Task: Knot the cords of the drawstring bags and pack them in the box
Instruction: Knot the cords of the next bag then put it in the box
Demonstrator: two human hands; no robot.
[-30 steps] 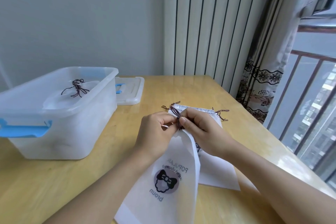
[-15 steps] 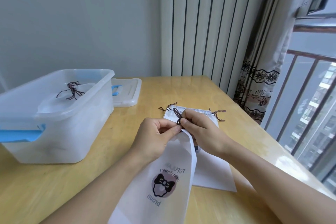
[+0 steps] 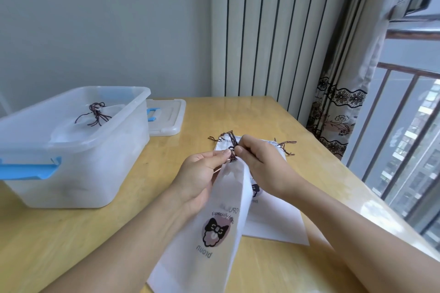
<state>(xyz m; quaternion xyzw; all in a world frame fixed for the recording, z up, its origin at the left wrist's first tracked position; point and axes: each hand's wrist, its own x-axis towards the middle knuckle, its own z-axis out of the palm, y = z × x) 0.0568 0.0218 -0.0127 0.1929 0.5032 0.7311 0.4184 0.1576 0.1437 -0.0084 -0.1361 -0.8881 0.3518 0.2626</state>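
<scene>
Translucent box (image 3: 78,164): stands at the left of the wooden worktop (image 3: 152,233), open, with blue latches on its sides.
Packed bag (image 3: 71,128): one white bag already lies inside the box, its dark cords (image 3: 96,114) bunched in what looks like a finished knot; I judge this one done.
Lid (image 3: 166,116): lies flat on the worktop just behind and to the right of the box, so closing is not yet done.
Left hand (image 3: 197,178): raised over the middle of the worktop, palm turned inward; its grip is narrow, thumb and forefinger pinching the gathered neck and cord of the held bag.
Held bag (image 3: 214,228): white, printed with a bow-tie figure and lettering, hanging from the neck between both hands toward the near edge; not yet in the box.
Cord in hand (image 3: 232,144): dark strands rise from the cinched neck between the two grips; whether the knot is already tight cannot be told.
Right hand (image 3: 259,164): opposite the left and almost touching it, fingers curled, fingertips nipping the same cord at the neck.
Waiting bag (image 3: 273,221): lies flat on the worktop under and behind the hands, loose cord ends (image 3: 285,146) spread at both top corners, apparently unknotted.
Progress: roughly one bag packed, one being tied, one left to tie, as far as can be seen.
</scene>
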